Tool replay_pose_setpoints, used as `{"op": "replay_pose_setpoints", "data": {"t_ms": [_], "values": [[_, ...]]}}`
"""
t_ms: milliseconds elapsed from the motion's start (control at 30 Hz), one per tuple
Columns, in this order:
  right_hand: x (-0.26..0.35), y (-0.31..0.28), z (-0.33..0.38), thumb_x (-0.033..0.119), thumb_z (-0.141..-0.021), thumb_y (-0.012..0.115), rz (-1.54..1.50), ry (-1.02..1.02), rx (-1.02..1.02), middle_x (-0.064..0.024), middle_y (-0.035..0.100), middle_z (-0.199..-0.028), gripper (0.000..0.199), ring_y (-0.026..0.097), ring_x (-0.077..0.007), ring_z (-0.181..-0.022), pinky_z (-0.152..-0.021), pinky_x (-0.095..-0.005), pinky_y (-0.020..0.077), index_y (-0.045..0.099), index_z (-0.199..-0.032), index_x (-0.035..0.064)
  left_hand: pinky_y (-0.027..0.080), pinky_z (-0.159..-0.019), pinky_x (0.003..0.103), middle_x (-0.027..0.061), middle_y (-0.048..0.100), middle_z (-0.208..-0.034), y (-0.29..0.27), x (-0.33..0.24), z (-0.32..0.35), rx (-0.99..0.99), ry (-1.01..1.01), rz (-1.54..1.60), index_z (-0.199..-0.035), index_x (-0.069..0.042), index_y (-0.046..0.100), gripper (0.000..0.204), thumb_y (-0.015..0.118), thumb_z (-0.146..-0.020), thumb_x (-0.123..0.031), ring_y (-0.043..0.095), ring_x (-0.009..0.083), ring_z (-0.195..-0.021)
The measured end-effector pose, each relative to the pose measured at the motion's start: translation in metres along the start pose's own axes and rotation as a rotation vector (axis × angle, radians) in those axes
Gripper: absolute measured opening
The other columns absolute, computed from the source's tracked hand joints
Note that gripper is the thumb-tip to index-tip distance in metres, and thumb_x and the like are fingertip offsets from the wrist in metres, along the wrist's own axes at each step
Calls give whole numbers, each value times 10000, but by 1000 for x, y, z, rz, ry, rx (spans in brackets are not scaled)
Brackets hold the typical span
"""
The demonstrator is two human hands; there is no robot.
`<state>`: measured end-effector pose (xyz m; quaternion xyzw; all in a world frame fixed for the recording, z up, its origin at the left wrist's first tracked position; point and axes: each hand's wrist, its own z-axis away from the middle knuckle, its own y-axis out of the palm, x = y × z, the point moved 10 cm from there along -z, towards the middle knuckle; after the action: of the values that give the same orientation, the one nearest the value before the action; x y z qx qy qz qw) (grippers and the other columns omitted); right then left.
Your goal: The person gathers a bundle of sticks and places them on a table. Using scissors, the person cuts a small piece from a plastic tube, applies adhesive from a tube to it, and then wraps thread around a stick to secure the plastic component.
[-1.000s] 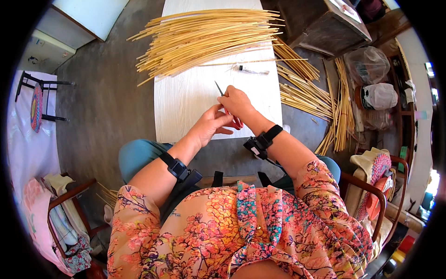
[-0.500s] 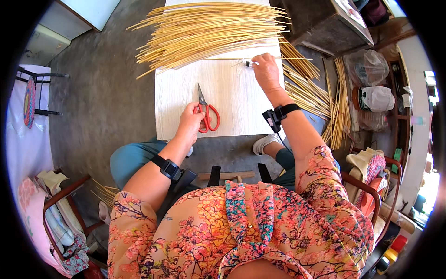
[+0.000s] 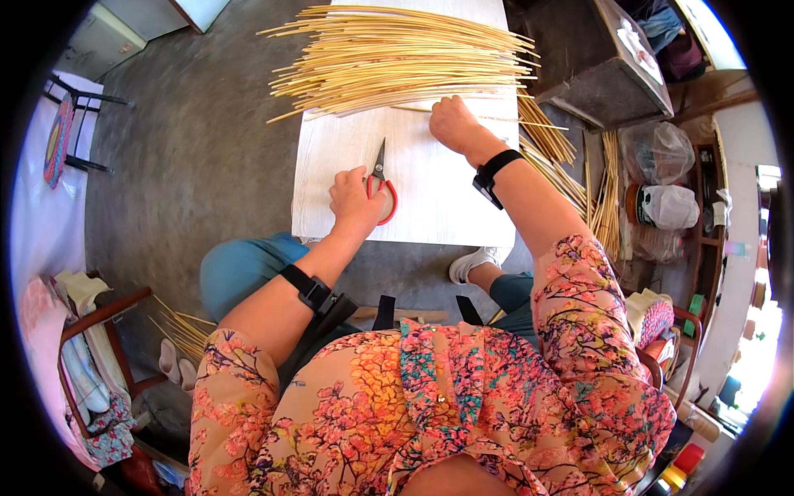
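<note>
A pair of scissors (image 3: pixel 382 186) with red handles lies at the near half of the white table (image 3: pixel 327 219), its dark blades pointing away. My left hand (image 3: pixel 356 202) is closed round the left handle loop. Farther off, my right hand (image 3: pixel 455 128) is closed in a fist low over the table. What its fingers hold is hidden. A single thin stick (image 3: pixel 409 108) passes behind that hand, and I cannot tell whether it is gripped. Just beyond, a wide layer of long yellow sticks (image 3: pixel 405 62) covers the far part of the table.
More sticks (image 3: pixel 550 169) lie beside the table's right edge. A dark wooden cabinet (image 3: pixel 579 78) stands at the far right, near clear plastic bags (image 3: pixel 657 153). Chairs flank me, the left one (image 3: pixel 112 318) piled with cloth. A black-framed stool (image 3: pixel 78 132) stands far left.
My right hand has moved left and slightly nearer, and the small black-capped object beside it no longer shows. My left hand and the scissors have shifted slightly right in the picture.
</note>
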<state>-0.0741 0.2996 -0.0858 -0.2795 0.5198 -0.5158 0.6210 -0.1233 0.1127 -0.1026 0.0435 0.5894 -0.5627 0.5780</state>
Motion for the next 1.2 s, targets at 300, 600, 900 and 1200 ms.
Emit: {"op": "replay_pose_setpoints", "data": {"t_ms": [300,600,900,1200], "values": [[-16,7,-3,152,-719,546,-120,144,122,-111,624,-888,167,569,-273,-908,-804,-387,427,674,-793,75,318,-913,494,145,377,-1184,-11,-8,0,-46,6,-31,-1247,-52,398,581,614,-728,-201,353,359,-1116],[-56,-39,91,157,-748,575,-1779,627,-451,-4,543,-659,119,445,-100,-572,-526,-246,374,564,-684,57,366,-907,442,164,446,-1158,-40,-31,-1,-271,352,150,-1169,-56,486,496,628,-702,-140,414,364,-1064],[-51,-77,194,89,-873,506,-2072,667,-622,-84,619,-772,39,629,-152,-680,-562,-234,480,513,-857,54,474,-812,310,140,575,-1096,-32,-101,36,100,555,349,-1046,-51,597,260,583,-786,-60,578,251,-974],[-48,-55,205,104,-895,525,-2241,618,-598,-40,589,-810,117,594,-111,-730,-638,-211,475,546,-966,14,452,-860,316,115,524,-1186,23,-181,51,179,711,321,-1227,-78,483,419,586,-821,-103,518,216,-1099]]}}
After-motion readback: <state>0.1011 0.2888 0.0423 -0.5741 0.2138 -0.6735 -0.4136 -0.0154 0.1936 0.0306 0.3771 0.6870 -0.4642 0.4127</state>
